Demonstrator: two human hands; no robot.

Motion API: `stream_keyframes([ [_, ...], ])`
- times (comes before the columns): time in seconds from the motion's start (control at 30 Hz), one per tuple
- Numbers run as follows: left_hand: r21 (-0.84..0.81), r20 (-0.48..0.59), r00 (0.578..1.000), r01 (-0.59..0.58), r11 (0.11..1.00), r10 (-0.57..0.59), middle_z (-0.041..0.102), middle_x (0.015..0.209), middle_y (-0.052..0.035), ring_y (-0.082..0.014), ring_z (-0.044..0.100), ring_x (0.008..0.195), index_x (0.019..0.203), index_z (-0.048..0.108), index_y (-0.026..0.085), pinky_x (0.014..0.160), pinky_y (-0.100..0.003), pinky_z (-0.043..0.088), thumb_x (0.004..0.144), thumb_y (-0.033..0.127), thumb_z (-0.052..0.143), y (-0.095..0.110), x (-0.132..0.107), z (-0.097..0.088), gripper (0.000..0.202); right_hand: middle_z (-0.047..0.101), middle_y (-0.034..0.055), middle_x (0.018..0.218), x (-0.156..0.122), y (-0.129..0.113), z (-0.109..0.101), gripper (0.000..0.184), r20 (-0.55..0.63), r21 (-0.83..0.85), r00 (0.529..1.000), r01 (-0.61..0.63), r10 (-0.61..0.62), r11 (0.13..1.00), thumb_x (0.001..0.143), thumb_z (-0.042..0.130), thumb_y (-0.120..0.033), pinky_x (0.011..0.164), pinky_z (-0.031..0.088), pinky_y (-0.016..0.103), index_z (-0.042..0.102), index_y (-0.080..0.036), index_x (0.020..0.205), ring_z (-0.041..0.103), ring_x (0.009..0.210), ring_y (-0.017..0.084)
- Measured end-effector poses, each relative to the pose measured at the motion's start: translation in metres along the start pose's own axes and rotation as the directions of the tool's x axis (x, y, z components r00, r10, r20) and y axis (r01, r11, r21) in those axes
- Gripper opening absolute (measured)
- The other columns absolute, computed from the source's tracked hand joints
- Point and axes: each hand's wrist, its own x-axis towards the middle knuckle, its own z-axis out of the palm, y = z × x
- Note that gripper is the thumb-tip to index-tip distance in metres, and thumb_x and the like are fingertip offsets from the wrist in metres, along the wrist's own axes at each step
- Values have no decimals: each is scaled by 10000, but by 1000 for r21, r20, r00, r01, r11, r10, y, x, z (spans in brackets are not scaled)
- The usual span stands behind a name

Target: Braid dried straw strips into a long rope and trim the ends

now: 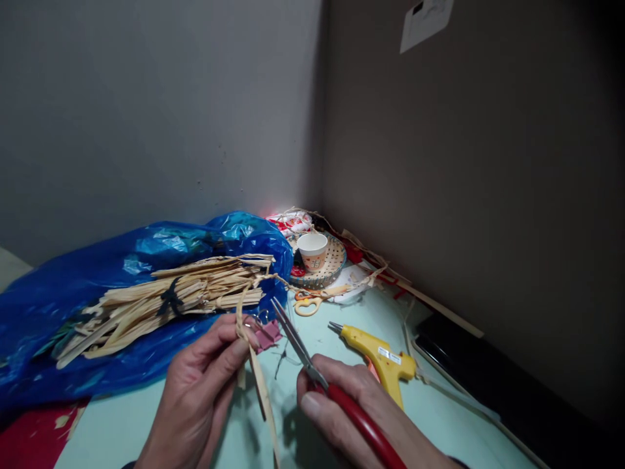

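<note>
Between the thumb and fingers of my left hand (208,378) is a braided straw cord (241,309). Loose flat ends of the straw (262,391) hang below the pinch, and the cord runs up and away to the right. My right hand (346,404) grips red-handled scissors (359,417). Their blades point up and left, close together, a little right of the cord and apart from it. Behind my left fingertips lies a pink binder clip (268,333), partly hidden.
A tied bundle of dry straw (195,293) lies on a blue plastic bag (122,247). A paper cup (313,253) stands on a woven round base (336,257). Yellow-handled scissors (308,305) and a yellow glue gun (381,355) lie on the table. A dark phone-like object (439,345) is at right.
</note>
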Motion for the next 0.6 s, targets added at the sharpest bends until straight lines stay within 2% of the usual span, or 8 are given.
stream_keyframes([
  [0.07,32,45,999,-6,999,4,640,814,-7,-137,589,787,683,725,198,719,-170,520,739,277,740,-3,-1,0,97,464,-24,576,4,6,4,351,30,19,999,-25,25,1000,923,444,-443,549,393,212,603,-194,734,428,546,108],
  [0.13,4,38,999,29,1000,-29,654,818,-10,-138,599,784,712,733,206,711,-169,521,750,273,730,-3,-2,0,78,401,-43,547,7,10,7,377,96,55,994,-53,47,997,939,416,-435,497,339,201,545,-180,693,369,505,86],
  [0.2,-74,-4,996,91,993,-91,661,809,-8,-130,608,757,772,736,212,698,-173,528,750,258,734,-2,-2,0,50,428,-39,573,7,10,6,348,124,55,990,-73,65,996,927,437,-451,505,343,203,544,-179,737,392,525,89],
  [0.33,-201,-25,986,154,967,-163,676,799,-7,-142,640,759,795,717,198,734,-221,550,695,182,777,3,-1,2,118,558,15,770,1,2,0,335,45,-74,990,-127,131,989,830,552,-539,629,419,254,599,-216,905,523,726,164],
  [0.43,-210,-39,982,172,962,-184,687,814,-20,-147,647,765,791,715,184,735,-229,553,701,165,769,4,-3,3,106,562,13,799,-1,-1,-1,376,118,-101,985,-114,126,988,767,614,-563,633,419,268,593,-226,930,522,733,177],
  [0.6,-201,0,981,188,961,-192,691,808,-30,-169,647,756,791,721,177,691,-240,557,709,177,764,-1,-10,7,93,521,-8,768,6,3,2,275,105,-125,989,-90,104,988,841,556,-486,680,399,272,525,-216,883,483,725,158],
])
